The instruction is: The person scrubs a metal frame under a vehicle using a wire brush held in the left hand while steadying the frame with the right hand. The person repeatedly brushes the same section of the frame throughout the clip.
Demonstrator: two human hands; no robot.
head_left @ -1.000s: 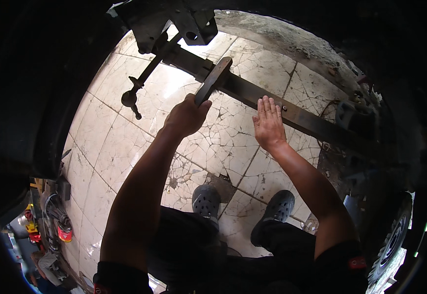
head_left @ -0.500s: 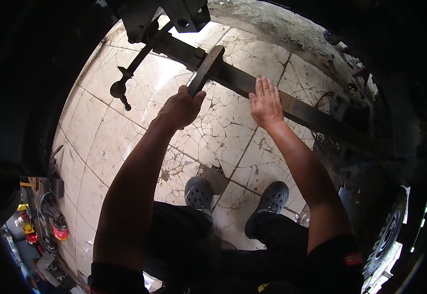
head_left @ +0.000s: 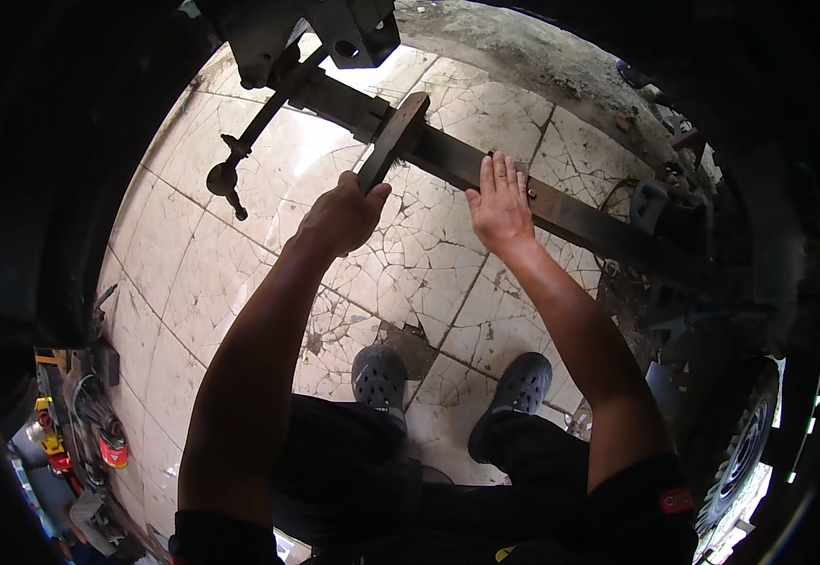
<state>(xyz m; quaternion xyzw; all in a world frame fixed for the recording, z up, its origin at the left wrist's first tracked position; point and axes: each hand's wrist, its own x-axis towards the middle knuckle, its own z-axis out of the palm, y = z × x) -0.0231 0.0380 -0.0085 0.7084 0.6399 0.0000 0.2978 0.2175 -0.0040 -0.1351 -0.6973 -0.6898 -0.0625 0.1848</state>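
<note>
A wire brush (head_left: 398,130) with a worn flat back is gripped at its near end by my left hand (head_left: 342,217), whose fingers are closed round it. The brush's far part lies across a dark metal beam (head_left: 575,212), and dark bristles show along its right side. My right hand (head_left: 502,205) rests on the beam to the right of the brush, fingers stretched out and nearly together, holding nothing. At the beam's left end a thin rod (head_left: 267,115) runs down to a rounded joint (head_left: 222,177).
A bracket (head_left: 358,38) with a round hole hangs above the beam's left end. Cracked pale tiles (head_left: 410,245) cover the floor. Tools and a red-and-yellow item (head_left: 55,443) lie at lower left. A tyre (head_left: 744,452) stands at lower right.
My right hand has slid slightly left along the beam, uncovering a small spot beside its fingers. The brush and my left hand have hardly moved.
</note>
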